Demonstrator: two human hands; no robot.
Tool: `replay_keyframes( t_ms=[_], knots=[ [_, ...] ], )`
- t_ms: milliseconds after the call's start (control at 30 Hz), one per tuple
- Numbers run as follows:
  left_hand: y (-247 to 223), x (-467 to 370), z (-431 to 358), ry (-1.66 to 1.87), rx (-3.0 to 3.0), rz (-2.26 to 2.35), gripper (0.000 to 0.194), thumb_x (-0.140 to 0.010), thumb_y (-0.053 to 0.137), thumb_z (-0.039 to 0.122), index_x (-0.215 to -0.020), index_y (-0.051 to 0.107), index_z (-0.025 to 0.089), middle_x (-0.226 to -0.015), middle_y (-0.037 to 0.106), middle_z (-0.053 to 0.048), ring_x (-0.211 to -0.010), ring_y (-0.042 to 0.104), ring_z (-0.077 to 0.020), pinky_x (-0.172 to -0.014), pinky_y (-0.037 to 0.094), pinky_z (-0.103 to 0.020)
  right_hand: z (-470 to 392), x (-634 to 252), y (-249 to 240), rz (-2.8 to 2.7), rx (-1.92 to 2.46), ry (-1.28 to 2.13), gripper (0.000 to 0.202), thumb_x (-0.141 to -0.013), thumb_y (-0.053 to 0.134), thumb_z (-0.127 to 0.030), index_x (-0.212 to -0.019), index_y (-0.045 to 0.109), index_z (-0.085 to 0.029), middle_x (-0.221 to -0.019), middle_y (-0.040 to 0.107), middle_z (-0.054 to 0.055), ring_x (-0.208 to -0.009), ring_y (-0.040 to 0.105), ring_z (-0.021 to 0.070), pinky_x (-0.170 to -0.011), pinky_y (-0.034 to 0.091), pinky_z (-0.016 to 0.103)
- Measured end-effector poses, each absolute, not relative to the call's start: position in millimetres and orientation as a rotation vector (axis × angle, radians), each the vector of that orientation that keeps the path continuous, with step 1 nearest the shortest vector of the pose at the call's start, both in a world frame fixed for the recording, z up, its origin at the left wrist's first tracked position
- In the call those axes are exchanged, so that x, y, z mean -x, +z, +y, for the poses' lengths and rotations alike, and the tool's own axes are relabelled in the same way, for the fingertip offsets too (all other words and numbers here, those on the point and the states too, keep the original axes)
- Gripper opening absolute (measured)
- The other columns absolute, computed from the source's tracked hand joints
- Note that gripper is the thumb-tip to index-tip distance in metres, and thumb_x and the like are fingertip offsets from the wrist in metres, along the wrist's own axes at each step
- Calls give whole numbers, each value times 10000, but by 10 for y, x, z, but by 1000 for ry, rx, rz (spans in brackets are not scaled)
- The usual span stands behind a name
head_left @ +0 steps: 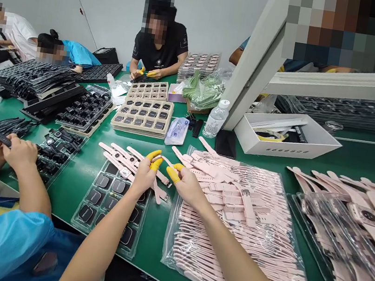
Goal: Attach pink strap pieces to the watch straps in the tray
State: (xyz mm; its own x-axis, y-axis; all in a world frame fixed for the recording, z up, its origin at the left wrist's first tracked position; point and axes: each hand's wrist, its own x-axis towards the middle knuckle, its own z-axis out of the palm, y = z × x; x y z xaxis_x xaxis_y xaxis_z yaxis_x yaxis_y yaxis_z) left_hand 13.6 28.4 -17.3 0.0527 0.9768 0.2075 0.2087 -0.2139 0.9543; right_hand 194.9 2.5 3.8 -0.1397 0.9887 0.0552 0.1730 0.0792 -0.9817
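Observation:
My left hand and my right hand, both with yellow finger covers, are close together over the green table. Between them they pinch a pale pink watch strap piece, seen nearly edge-on. Several pink-strapped watches lie just left of and beneath my left hand. Under my left forearm is a clear tray of dark square watch faces. Beside my right hand, a large pile of pink straps rests on clear plastic, with loose straps on top.
At the left, a co-worker's hands hold a black strap. A person works across the table. Beige trays, a bottle, a white box and stacked pink-strapped watches stand around.

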Motion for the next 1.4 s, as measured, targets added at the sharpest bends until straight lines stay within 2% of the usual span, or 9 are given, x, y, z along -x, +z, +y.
replay_keyframes(
  t_ms=[167, 267, 367, 533, 700, 800, 900, 1100, 1400],
  knots=[
    [-86, -128, 296, 1182, -1450, 1158, 531, -956, 643, 521, -1348, 624, 164, -1027, 735, -90, -692, 620, -133, -644, 509, -268, 29, -1963, 149, -1415, 1292, 1030, 230, -902, 672, -476, -882, 651, -247, -722, 624, -2, -660, 521, 201, -630, 358, 310],
    [13, -130, 277, 1139, -1483, 1132, 562, -904, 697, 533, -1339, 625, 183, -1140, 742, -114, -796, 668, -159, -667, 509, -263, 58, -2030, 217, -1366, 1270, 945, 241, -932, 620, -480, -935, 648, -241, -810, 668, 27, -727, 567, 213, -672, 386, 318],
    [174, -101, 279, 942, -1657, 1175, 549, -896, 696, 535, -1319, 630, 192, -1205, 746, -130, -929, 707, -213, -736, 536, -292, 115, -2163, 278, -1295, 1261, 869, 294, -969, 571, -524, -932, 640, -240, -748, 623, 14, -694, 556, 205, -664, 380, 318],
    [616, 64, 329, 468, -2139, 1573, 320, -966, 557, 396, -1132, 727, 182, -984, 793, -96, -850, 698, -259, -780, 527, -347, 215, -2338, 308, -1292, 1333, 806, 288, -981, 580, -514, -936, 657, -241, -727, 609, 22, -683, 544, 207, -645, 372, 329],
    [1110, 535, 329, 172, -2616, 1851, 346, -876, 510, 201, -1115, 760, 188, -1026, 759, -144, -947, 674, -349, -858, 507, -431, 302, -2482, 246, -1504, 1519, 549, 402, -1029, 480, -488, -1193, 680, -181, -1148, 653, 168, -1043, 603, 329, -889, 482, 446],
    [1327, 990, 286, 25, -2721, 1935, 332, -835, 500, 205, -1024, 771, 176, -926, 729, -156, -919, 660, -364, -855, 510, -453, 359, -2603, 141, -1558, 1747, 309, 531, -1028, 449, -443, -1385, 592, -77, -1428, 517, 282, -1350, 433, 446, -1099, 381, 582],
    [1453, 1421, 227, -50, -2639, 1901, 376, -834, 486, 244, -1060, 778, 178, -966, 743, -144, -926, 675, -336, -870, 526, -432, 423, -2666, -15, -1612, 1936, 321, 605, -1026, 437, -470, -1466, 528, -65, -1576, 398, 295, -1483, 276, 487, -1167, 256, 671],
    [1357, 1884, 216, -41, -2248, 1762, 402, -872, 528, 433, -1092, 788, 220, -1097, 786, -99, -1004, 699, -290, -921, 537, -362, 525, -2641, -228, -1742, 2018, 454, 683, -1014, 385, -610, -1385, 616, -86, -1648, 339, 274, -1511, 239, 503, -1176, 126, 749],
    [1073, 1980, 512, -304, -1889, 1790, 316, -742, 605, 365, -940, 755, 170, -939, 793, -106, -826, 692, -273, -739, 528, -322, 518, -2640, -262, -1740, 1999, 383, 769, -998, 355, -672, -1368, 631, -58, -1540, 455, 304, -1432, 350, 499, -1150, 227, 734]
  ],
)
